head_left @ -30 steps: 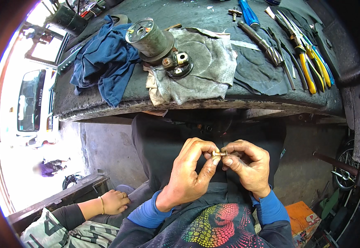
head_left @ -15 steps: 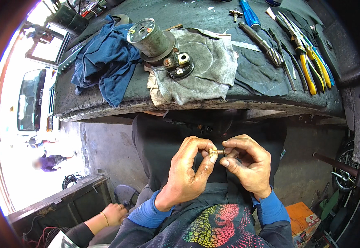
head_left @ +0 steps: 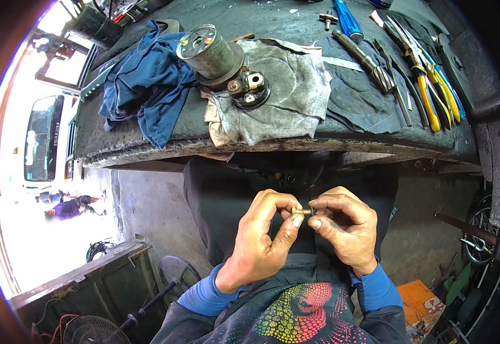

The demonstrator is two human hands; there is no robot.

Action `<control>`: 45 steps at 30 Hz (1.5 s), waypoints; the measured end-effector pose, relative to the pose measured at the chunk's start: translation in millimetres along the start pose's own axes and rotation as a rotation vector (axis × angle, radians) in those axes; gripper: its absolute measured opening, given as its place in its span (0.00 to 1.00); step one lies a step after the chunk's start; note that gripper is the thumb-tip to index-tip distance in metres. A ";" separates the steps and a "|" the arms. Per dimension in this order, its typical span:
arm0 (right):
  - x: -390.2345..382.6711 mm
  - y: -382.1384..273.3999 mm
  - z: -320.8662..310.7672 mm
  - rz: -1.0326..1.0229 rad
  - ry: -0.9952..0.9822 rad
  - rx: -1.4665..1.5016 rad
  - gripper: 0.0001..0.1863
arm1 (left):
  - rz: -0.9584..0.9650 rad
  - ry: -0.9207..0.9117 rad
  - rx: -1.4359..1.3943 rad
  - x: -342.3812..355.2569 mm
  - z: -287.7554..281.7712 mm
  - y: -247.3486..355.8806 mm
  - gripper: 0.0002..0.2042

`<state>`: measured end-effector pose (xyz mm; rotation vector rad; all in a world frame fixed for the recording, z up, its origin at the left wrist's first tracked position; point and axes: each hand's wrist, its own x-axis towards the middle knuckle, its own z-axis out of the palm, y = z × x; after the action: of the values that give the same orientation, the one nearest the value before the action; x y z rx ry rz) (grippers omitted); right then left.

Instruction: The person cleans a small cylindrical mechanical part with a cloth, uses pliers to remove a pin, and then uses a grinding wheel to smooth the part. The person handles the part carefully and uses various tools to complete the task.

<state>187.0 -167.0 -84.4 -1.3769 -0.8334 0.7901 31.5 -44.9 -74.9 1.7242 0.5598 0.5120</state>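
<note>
In the head view I pinch a small brass bolt-like piece (head_left: 300, 211) over my lap, below the bench edge. My left hand (head_left: 261, 241) grips its head end; my right hand (head_left: 347, 229) closes thumb and fingers at the other end, by a thin dark ring. Above on the bench, a metal cylindrical housing (head_left: 210, 63) and a round part with terminals (head_left: 249, 92) sit on a grey rag (head_left: 290, 103). To the right lie a geared shaft (head_left: 364, 63), a blue screwdriver (head_left: 346, 17) and several yellow-handled pliers (head_left: 428, 97).
A blue cloth (head_left: 141, 97) is on the bench (head_left: 175, 153). At left are a fan (head_left: 95, 329), a metal box (head_left: 89, 275), a white vehicle (head_left: 46, 143) and a person in purple (head_left: 66, 207). An orange box (head_left: 416, 304) and wheel (head_left: 479, 246) are at right.
The other person's arm at lower left has gone out of view, exposing the fan. My hands have shifted very slightly, still holding the brass piece.
</note>
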 end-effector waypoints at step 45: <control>2.7 -2.5 -5.7 -0.032 -0.013 -0.017 0.18 | -0.104 0.012 -0.055 5.5 5.1 2.6 0.07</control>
<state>193.3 -167.6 -82.0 -1.3711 -0.8718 0.7697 39.1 -46.0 -73.2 1.6316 0.6344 0.4598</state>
